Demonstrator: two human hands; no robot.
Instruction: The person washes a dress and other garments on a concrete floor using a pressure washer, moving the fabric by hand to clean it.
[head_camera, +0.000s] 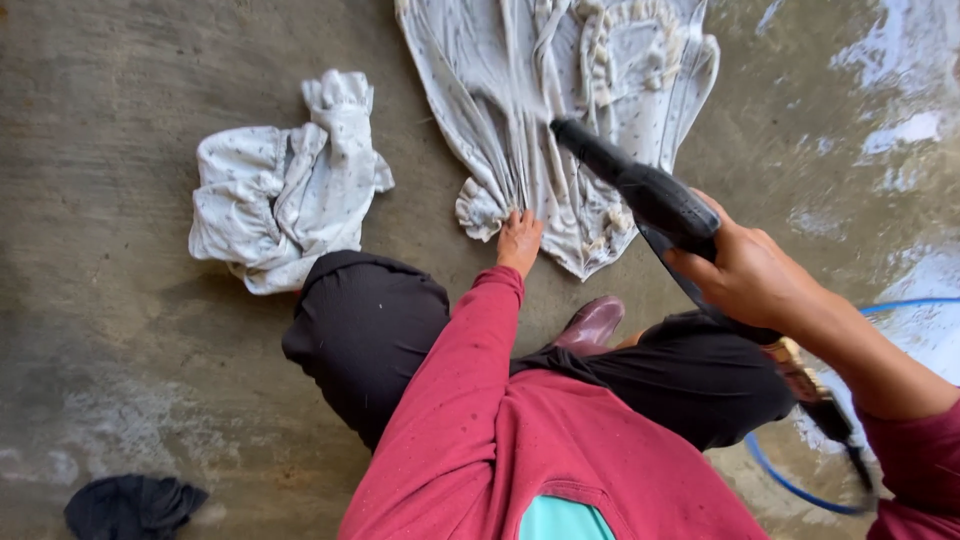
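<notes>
Garment: white spotted cloth with ruffled edges (560, 110), spread flat on the wet concrete floor (120, 330), straight ahead of both hands.
Left hand: left hand (519, 240) lies flat with the fingers together, pressing the near hem of the garment; it is not closed around anything.
Right hand: right hand (745, 275) is clamped on the grip of a black spray gun (640, 190); the nozzle reaches forward and to the left of this hand and ends over the middle of the garment.
Hose: blue hose (790, 480) curves on the floor behind and below the right hand.
Near the left hand: the person's knee in black trousers and a dark red shoe (592, 325) are just behind it, between the two hands.
Farther out: second white spotted cloth (280, 190), crumpled, lies well to the left of the left hand, apart from the garment; a dark cloth (135, 508) lies far behind and to the left.
Risk, in my judgement: the nozzle points close to the left hand, so a strong jet could hit the fingers if either hand shifts.
Risk, second: the floor looks wet, so the crouching feet could slip.
Risk, third: the thin cloth could lift or fold if the pressing hand loosens.
</notes>
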